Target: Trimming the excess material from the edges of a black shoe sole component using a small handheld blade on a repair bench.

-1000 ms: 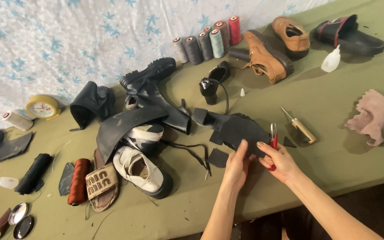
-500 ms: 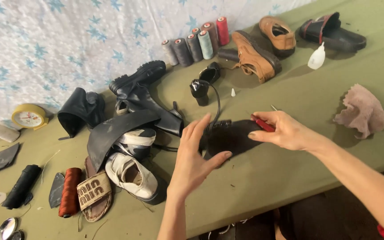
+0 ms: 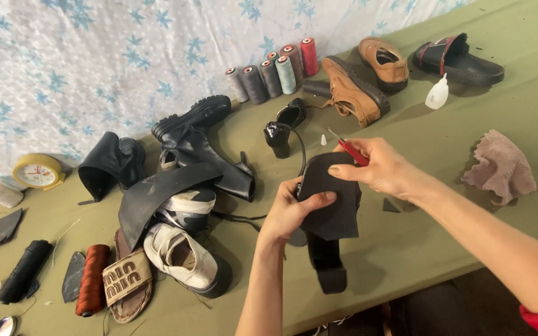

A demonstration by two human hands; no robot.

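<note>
**Both hands on the dark sole piece**

Our left hand (image 3: 291, 211) pinched the dark sole piece (image 3: 331, 196) at its lower edge; our right hand (image 3: 378, 167) gripped its top, also clasping a red-handled tool (image 3: 351, 150). We held it above the green table (image 3: 443, 155). We judged it light and bendy, best taken by its edges.

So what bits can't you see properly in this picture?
- Head view: the left hand and right hand cover parts of the black sole piece.
- The red-handled tool is mostly hidden in the right hand.
- The black heeled shoe is partly behind the sole piece.
- The small mirror is cut off by the bottom edge.
</note>
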